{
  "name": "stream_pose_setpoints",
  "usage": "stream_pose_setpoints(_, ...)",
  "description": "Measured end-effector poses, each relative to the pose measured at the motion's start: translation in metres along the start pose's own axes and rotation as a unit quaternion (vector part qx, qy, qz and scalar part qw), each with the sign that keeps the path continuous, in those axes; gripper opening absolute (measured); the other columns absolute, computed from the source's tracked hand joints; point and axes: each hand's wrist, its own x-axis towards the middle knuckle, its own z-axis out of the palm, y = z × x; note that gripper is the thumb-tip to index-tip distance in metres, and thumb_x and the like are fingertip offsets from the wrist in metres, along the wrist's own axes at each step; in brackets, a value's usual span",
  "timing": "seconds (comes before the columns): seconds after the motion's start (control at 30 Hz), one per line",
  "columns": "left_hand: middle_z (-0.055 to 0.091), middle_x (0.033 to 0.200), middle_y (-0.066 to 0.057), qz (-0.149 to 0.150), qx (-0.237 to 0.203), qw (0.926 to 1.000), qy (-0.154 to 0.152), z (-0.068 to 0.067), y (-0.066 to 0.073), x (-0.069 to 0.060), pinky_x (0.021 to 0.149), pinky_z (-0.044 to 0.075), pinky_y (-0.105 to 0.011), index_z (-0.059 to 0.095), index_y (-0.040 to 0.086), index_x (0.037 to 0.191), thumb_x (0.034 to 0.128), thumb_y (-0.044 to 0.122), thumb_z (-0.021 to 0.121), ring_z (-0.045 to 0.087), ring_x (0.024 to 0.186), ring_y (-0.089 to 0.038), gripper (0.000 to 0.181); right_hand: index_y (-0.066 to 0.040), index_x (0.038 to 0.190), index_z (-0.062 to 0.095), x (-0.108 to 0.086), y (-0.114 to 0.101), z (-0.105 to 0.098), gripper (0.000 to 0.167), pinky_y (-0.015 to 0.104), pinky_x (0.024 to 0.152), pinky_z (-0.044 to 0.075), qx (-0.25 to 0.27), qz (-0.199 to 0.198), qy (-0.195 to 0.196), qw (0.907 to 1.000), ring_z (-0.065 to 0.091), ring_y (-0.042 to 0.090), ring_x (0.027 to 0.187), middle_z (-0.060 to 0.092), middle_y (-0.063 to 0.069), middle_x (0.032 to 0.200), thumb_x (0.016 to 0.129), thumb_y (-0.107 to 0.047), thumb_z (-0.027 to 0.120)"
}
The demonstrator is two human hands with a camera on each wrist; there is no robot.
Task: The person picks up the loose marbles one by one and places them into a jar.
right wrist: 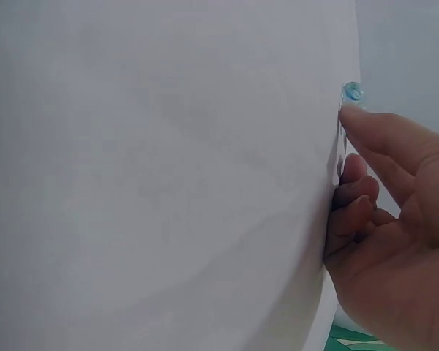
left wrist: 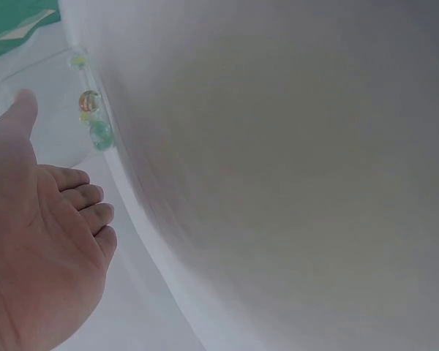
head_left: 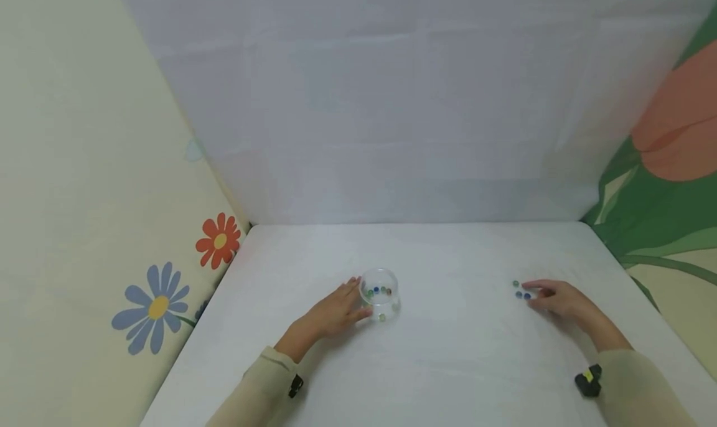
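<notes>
A clear cup (head_left: 379, 302) stands near the middle of the white table, with several coloured glass marbles (head_left: 377, 289) showing through it. Another marble (head_left: 382, 317) shows low at its near side; I cannot tell whether it is inside. My left hand (head_left: 336, 309) rests at the cup's left side, thumb and fingers spread apart. The left wrist view shows a green marble (left wrist: 101, 135) and an orange one (left wrist: 89, 101) low by the cup. At the right, my right hand (head_left: 562, 299) reaches its thumb and index finger to three marbles (head_left: 518, 294). Its other fingers bend against the tabletop.
The white table (head_left: 448, 365) meets a pale cloth wall (head_left: 381, 116) at the back. Flower-patterned cloth (head_left: 67, 197) hangs along the left, and a green and coral print (head_left: 672, 197) along the right. A dark wrist device (head_left: 588, 381) sits at my right sleeve.
</notes>
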Motion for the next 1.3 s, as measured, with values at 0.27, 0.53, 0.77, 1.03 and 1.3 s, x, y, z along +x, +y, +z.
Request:
stream_pose_setpoints(0.27,0.023,0.165,-0.022,0.005,0.001,1.0,-0.001,-0.0013,-0.001,0.0022,0.127,0.019,-0.046,0.024,-0.003,0.159,0.1038,0.059,0.042,0.019,0.155,-0.033,0.084,0.0,0.137,0.059,0.0037,0.0009,0.0023,0.051,0.042,0.081,0.048,-0.004,0.013,0.015,0.9998,0.052,0.031,0.099,0.058,0.018,0.109,0.093,-0.021,0.072)
stream_pose_setpoints(0.53,0.022,0.165,-0.022,0.002,-0.021,0.9998,-0.002,-0.0006,0.0006,-0.0002,0.127,0.018,-0.047,0.023,-0.004,0.158,0.1035,0.059,0.042,0.018,0.154,-0.035,0.086,0.001,0.128,0.064,0.0034,0.0003,0.0049,0.041,0.057,0.092,0.049,-0.009,0.018,0.032,0.9993,0.052,0.043,0.112,0.055,0.03,0.125,0.093,-0.02,0.07)
stream_pose_setpoints(0.77,0.023,0.165,-0.02,-0.004,-0.014,0.9999,-0.006,0.0015,0.0008,0.0005,0.127,0.019,-0.046,0.023,-0.002,0.159,0.1037,0.058,0.044,0.019,0.155,-0.033,0.084,0.002,0.123,0.066,0.0016,0.0005,0.0036,0.039,0.059,0.093,0.048,-0.02,0.0,0.03,0.9993,0.052,0.046,0.112,0.056,0.031,0.123,0.093,-0.022,0.071)
stream_pose_setpoints(1.03,0.023,0.166,-0.019,-0.009,-0.016,0.9998,-0.007,0.0007,0.0012,0.0003,0.127,0.018,-0.044,0.023,0.0,0.159,0.1033,0.059,0.043,0.018,0.155,-0.032,0.084,0.003,0.122,0.065,0.0046,0.0038,0.0038,0.041,0.044,0.08,0.054,-0.014,-0.007,0.033,0.9993,0.056,0.037,0.101,0.059,0.026,0.116,0.093,-0.025,0.071)
stream_pose_setpoints(1.3,0.024,0.165,-0.021,0.001,-0.014,0.9999,-0.007,-0.0036,0.0025,0.0002,0.127,0.02,-0.046,0.026,-0.004,0.158,0.1037,0.057,0.045,0.02,0.154,-0.033,0.084,0.004,0.125,0.063,-0.0006,-0.0015,0.0019,0.041,0.037,0.075,0.054,-0.007,-0.021,0.038,0.999,0.058,0.031,0.096,0.061,0.023,0.111,0.096,-0.025,0.067)
